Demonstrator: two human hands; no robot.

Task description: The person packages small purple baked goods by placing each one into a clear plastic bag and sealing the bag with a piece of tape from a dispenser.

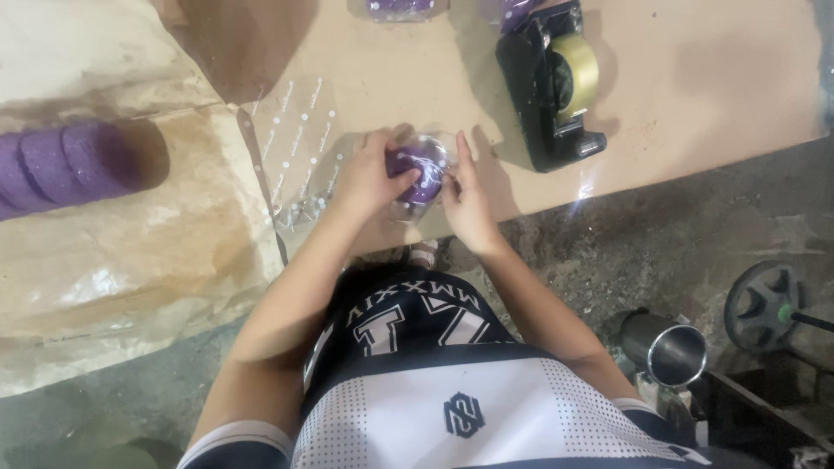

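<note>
Purple disc, wrapped in clear plastic, sits between both hands just above the near edge of the cardboard sheet. Left hand clasps its left side, thumb laid across the top; right hand presses against its right side with fingers straight up along the rim. Clear printed bags lie just left of the hands. A black tape dispenser stands near on the right, and a row of purple discs rests well apart on crumpled brown paper.
</note>
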